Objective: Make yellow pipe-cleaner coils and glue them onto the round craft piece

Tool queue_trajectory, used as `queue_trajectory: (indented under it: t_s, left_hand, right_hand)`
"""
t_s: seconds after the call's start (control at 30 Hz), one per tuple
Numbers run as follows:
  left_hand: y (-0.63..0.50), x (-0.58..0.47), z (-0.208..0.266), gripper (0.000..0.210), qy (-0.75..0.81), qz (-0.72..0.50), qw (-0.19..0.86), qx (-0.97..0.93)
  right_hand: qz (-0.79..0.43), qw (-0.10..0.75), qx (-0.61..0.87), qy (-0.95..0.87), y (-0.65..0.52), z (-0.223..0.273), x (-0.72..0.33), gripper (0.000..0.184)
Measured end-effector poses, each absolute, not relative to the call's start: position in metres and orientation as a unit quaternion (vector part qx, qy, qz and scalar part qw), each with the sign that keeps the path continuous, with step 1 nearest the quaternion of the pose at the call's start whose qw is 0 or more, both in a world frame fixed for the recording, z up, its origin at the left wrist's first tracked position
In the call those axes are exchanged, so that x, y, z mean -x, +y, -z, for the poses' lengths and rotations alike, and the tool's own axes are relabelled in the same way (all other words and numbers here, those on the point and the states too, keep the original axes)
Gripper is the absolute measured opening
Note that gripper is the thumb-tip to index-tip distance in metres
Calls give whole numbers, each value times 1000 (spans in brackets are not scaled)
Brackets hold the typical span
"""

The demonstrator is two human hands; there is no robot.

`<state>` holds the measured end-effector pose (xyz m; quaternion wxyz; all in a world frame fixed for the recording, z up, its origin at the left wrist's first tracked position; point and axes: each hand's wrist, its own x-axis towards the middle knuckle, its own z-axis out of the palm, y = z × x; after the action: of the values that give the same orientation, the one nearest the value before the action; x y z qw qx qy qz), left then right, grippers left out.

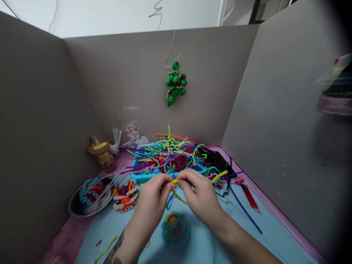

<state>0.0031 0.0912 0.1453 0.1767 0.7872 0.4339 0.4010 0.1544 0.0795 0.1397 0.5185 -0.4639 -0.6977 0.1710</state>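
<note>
Between the fingertips of both hands is a yellow pipe cleaner point(175, 181). My left hand point(154, 194) pinches it from one side, and my right hand point(202, 196) pinches it close by. One length of it hangs in a loop under the fingers, and a yellow end sticks out beyond the right hand. The exact twist at the fingertips is partly hidden. Below the hands, a round coiled piece point(175, 231) in blue, green, pink and yellow sits on the light blue mat point(203, 242).
A blue tray point(143, 176) heaped with coloured pipe cleaners stands behind the hands. To the left are a metal bowl point(74, 211), an orange-and-cream coiled piece point(125, 198) and a lidded cup point(104, 157). A green ornament point(176, 84) hangs on the back panel point(123, 77).
</note>
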Motion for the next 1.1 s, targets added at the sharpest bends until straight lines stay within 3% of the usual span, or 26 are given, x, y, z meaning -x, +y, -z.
queue_trajectory:
  t_s: [0.8,1.1]
  left_hand:
    - [90,-6,-146,7,428,-445,203,-760]
    - [92,-3,-142,8,437,-412,156,-784]
  right_hand:
    - [-249,561,470,-635,78,-137,-149,12]
    - [-307,567,460,-611,81,-136,-150,12]
